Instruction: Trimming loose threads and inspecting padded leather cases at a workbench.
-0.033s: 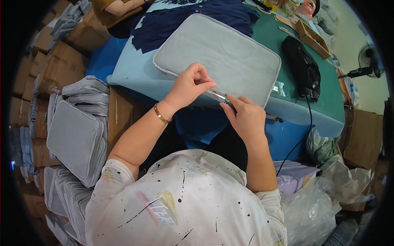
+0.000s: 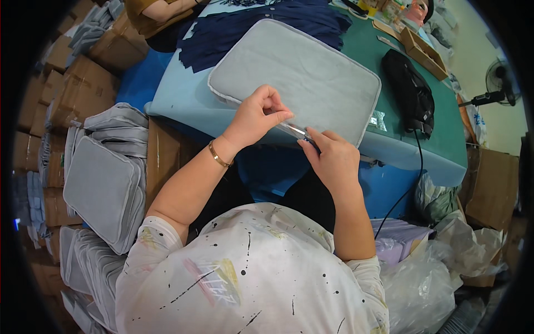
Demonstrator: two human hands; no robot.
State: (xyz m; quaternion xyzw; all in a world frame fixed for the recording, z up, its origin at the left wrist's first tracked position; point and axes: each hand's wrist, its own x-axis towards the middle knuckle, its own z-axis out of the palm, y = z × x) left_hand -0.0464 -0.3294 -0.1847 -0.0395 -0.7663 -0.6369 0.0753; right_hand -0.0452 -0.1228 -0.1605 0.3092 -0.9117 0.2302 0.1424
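A grey padded rectangular fabric piece [image 2: 300, 69] with piped edges lies on the table in front of me, its near edge at my hands. My left hand [image 2: 261, 111] is closed in a pinch at that edge, thumb against fingertips. Whatever it pinches is too small to make out. In my right hand [image 2: 336, 157] is a pair of small snips [image 2: 300, 132], with shiny blades pointing left toward my left fingertips. Their dark handle is mostly hidden by my fingers.
Dark blue fabric [image 2: 206, 44] lies beyond the grey piece, near another person's arm [image 2: 169, 8]. A black bag [image 2: 409, 92] and wooden box [image 2: 424, 53] sit at right. Stacked grey pieces [image 2: 100, 186] and cartons [image 2: 86, 83] stand left; plastic bags [image 2: 417, 284] lie lower right.
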